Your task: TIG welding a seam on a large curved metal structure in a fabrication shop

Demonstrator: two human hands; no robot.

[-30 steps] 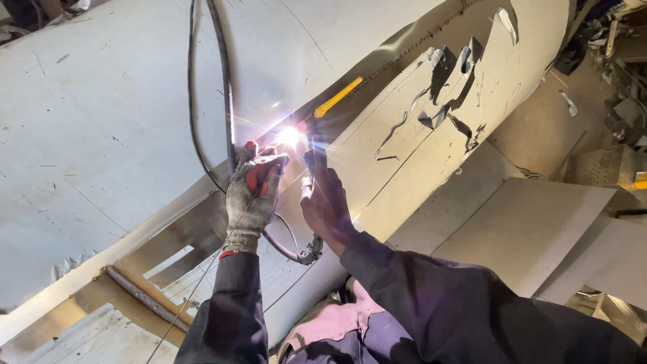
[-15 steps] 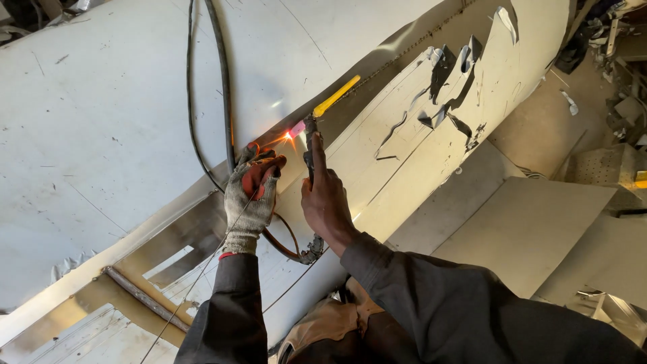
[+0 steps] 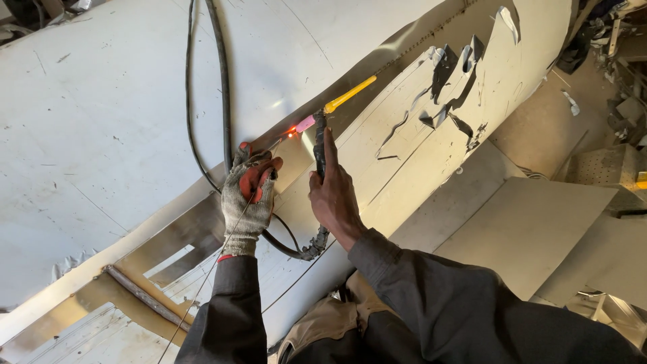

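Observation:
My left hand wears a grey knit glove with red fingertips and pinches a thin metal filler rod that runs down past my sleeve. My bare right hand grips a welding torch with a pink nozzle and a yellow back cap, forefinger stretched along its dark handle. The torch tip rests at a small orange glowing spot on the seam between two large white metal sheets. The rod's tip points toward that glow.
A black cable loops over the upper sheet and curls back under my hands. A torn, peeling patch marks the right sheet. Flat panels lie at right, clutter at the top right, a metal bar at the lower left.
The bright white welding arc has gone out, leaving only a small orange glow at the seam. Both hands stay close to the same spot.

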